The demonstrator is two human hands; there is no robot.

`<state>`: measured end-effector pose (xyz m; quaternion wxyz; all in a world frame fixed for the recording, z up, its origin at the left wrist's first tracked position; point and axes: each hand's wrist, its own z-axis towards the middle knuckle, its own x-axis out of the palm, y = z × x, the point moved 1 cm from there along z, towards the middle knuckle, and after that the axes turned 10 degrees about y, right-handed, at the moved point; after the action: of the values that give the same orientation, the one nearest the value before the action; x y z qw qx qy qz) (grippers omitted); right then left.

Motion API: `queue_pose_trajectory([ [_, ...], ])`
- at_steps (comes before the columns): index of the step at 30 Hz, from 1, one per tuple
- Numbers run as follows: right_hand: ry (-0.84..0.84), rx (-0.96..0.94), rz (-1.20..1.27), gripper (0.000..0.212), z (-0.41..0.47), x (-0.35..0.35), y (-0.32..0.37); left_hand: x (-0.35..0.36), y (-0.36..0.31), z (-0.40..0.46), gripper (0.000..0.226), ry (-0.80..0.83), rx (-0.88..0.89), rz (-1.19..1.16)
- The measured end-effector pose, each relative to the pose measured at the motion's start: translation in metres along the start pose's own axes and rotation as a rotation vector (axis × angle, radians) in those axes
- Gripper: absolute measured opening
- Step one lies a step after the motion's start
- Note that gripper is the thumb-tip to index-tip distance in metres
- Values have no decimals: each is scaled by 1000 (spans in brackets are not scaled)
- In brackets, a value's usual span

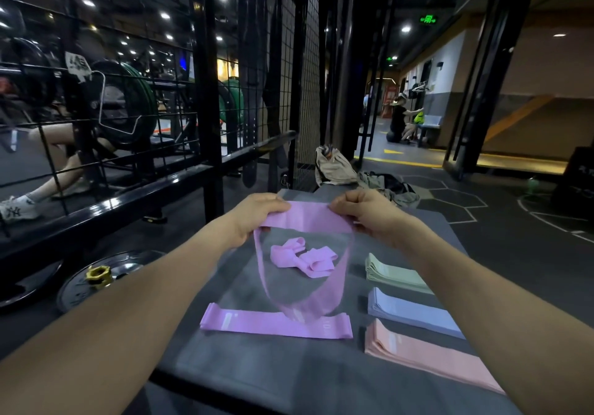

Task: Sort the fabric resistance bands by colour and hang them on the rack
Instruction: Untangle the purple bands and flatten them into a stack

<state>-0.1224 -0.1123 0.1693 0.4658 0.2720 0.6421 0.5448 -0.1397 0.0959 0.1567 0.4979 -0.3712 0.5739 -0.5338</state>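
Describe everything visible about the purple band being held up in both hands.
The held band is a light purple loop of flat, woven-looking fabric. The left hand and right hand pinch its upper edge at either end, stretching the top strip flat between them. The rest hangs down as an open loop above the grey mat, its bottom hanging in front of the flat purple band; whether they touch is unclear. The lower part looks motion-blurred. A pale label patch shows near the bottom.

Grey counter lower centre, flat purple band, crumpled purple bands mid-frame, green stack, blue stack, pink stack at right
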Motion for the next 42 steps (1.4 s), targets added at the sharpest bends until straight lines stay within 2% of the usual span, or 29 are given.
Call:
queue_pose_trajectory([
  [3,20,6,-36,20,-5,1,-5,-2,4,-2,25,-34,21,85],
  [7,6,37,-256,20,-2,10,-12,3,8,0,18,-76,160,289],
  [9,36,26,-246,16,0,19,-12,8,6,1,15,-46,238,330],
  [11,57,-10,-281,25,4,29,-9,14,2,2,8,23,283,413],
  [13,27,-101,-442,28,9,35,-4,18,-1,3,3,75,302,472],
  [15,-50,-148,-564,14,13,37,0,17,-1,4,2,59,318,470],
  [16,-86,-149,-587,22,15,35,0,14,-1,4,2,45,319,462],
  [18,-154,-144,-608,26,16,31,0,9,2,3,11,46,294,462],
  [22,-364,-160,-641,7,14,21,0,1,15,-1,19,65,183,529],
  [27,-629,-36,-499,13,5,-5,-10,-18,42,-5,24,-149,24,526],
  [31,-718,72,-422,11,1,-18,-27,-28,58,-9,23,-307,-98,494],
  [36,-779,166,-386,14,1,-21,-41,-37,78,-14,25,-507,-200,316],
  [40,-830,230,-301,11,1,-24,-52,-42,91,-16,19,-558,-292,180],
  [42,-847,269,-233,10,0,-25,-58,-39,95,-16,22,-585,-311,2],
])
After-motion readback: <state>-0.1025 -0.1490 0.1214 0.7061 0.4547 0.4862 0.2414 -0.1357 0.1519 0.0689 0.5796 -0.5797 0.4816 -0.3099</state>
